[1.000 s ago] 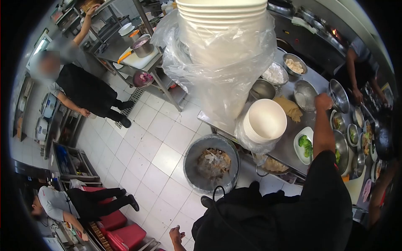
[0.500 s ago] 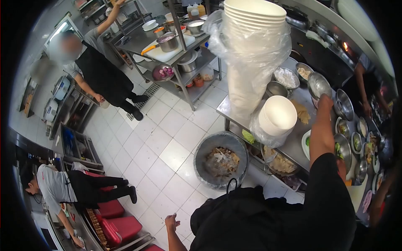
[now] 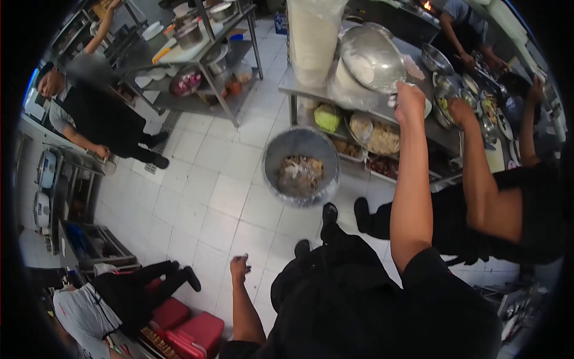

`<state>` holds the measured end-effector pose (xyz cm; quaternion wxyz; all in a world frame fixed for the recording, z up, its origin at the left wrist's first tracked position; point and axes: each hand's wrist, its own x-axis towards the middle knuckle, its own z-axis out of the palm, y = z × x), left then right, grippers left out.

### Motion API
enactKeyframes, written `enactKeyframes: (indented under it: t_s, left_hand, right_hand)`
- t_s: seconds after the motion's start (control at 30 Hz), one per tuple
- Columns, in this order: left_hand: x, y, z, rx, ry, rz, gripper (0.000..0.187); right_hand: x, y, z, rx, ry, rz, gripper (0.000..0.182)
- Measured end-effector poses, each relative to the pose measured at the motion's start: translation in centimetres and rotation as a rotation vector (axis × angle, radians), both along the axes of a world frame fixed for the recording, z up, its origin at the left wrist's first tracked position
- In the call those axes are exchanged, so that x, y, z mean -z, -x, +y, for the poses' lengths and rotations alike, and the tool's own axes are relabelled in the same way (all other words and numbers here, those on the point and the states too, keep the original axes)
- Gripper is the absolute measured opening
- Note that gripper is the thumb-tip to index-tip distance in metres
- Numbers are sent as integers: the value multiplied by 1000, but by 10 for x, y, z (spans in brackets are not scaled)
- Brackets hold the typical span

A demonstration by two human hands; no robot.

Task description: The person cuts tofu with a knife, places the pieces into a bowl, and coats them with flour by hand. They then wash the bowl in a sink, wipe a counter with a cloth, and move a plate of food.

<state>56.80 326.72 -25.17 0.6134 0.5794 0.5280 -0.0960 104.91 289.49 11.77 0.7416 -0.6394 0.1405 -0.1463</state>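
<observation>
My right hand (image 3: 410, 103) is closed on the rim of a shiny metal bowl (image 3: 372, 58), which is tilted above the steel counter's near edge. Behind and below the bowl, a white tub in clear plastic is partly hidden. My left hand (image 3: 240, 267) hangs low over the tiled floor, its fingers loosely curled and apart, with nothing visible in them. Between my hands, farther forward, stands a large grey bin (image 3: 327, 146) lined with plastic and holding food scraps.
At my right a co-worker's hand (image 3: 463, 112) reaches to metal bowls on the counter. Another person stands beyond at the stove. One person stands at left; another bends over red boxes (image 3: 200, 335) at lower left. Lettuce (image 3: 327, 118) sits on the shelf under the counter.
My right hand has lifted the metal bowl off the counter area and brought it left. My view has turned right, and the co-worker beside me now shows more fully. My left hand's fingers have curled slightly.
</observation>
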Motion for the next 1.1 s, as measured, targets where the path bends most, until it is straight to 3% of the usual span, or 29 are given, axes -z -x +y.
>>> enactKeyframes:
  t_s: [0.1, 0.13, 0.17, 0.2, 0.23, 0.3, 0.37, 0.4, 0.47, 0.5, 0.57, 0.6, 0.67, 0.7, 0.73, 0.77, 0.8, 0.83, 0.87, 0.93, 0.97, 1.0, 1.03, 1.1]
  left_hand:
    - [-22, 9, -3, 117, -62, 1, 40]
    - [-19, 20, -2, 119, -90, -3, 37]
    - [-9, 30, 1, 133, -117, -24, 35]
    - [8, 31, 2, 153, -139, -64, 33]
    - [34, 48, 9, 307, -236, -146, 31]
    - [38, 45, 2, 164, -115, -104, 27]
    - [42, 41, -8, 181, -114, -145, 32]
    - [38, 31, -14, 163, -60, -49, 35]
    - [35, 14, -34, 333, -98, -55, 43]
    - [25, -4, -56, 438, -138, -61, 45]
    - [18, -26, -100, 614, -172, -13, 47]
    - [16, -37, -126, 725, -179, -28, 46]
    - [5, -59, -193, 930, -193, -66, 43]
    - [14, -70, -222, 985, -3, -195, 37]
    - [5, -73, -270, 1077, -110, -102, 32]
    - [-4, -75, -314, 1065, 68, -155, 33]
    - [-5, -75, -365, 1223, -27, -158, 31]
    - [-26, -63, -414, 1316, 48, -255, 32]
    - [-45, -48, -468, 1435, -147, -315, 32]
    - [-66, -30, -556, 1620, -162, -385, 34]
    - [-96, -13, -599, 1695, -210, -402, 36]
    - [-66, -22, -626, 1941, -323, -783, 35]
    - [-98, -9, -661, 2025, -354, -718, 32]
    - [-145, 17, -721, 1959, -245, -578, 32]
  right_hand:
    - [43, 68, -3, -193, 119, 35, 13]
    - [72, 81, -15, -256, 206, 71, 12]
    - [58, 121, -10, -280, 262, 206, 14]
    - [67, 151, -13, -355, 251, 139, 14]
    - [102, 162, -22, -317, 368, 211, 12]
    - [144, 201, -40, -300, 521, 174, 14]
    - [142, 253, -68, -326, 577, 145, 15]
    - [146, 278, -87, -354, 453, 212, 14]
    - [156, 328, -132, -261, 470, 210, 15]
    - [163, 351, -158, -180, 614, 231, 17]
    - [131, 420, -209, -105, 425, 430, 20]
    - [142, 454, -240, -39, 461, 410, 29]
    - [170, 528, -303, 118, 432, 341, 30]
    - [172, 571, -333, 181, 367, 416, 30]
    - [168, 613, -361, 238, 310, 490, 31]
    - [155, 652, -385, 351, 322, 553, 30]
    - [147, 690, -406, 455, 331, 618, 30]
    - [163, 724, -431, 608, 323, 646, 30]
    - [184, 756, -450, 757, 310, 674, 30]
    - [212, 812, -491, 936, 258, 532, 12]
    - [186, 828, -498, 1005, 154, 514, 11]
    - [156, 841, -502, 1068, 48, 498, 11]
    - [162, 850, -518, 1135, 22, 454, 10]
    - [186, 879, -544, 1264, -41, 367, 8]
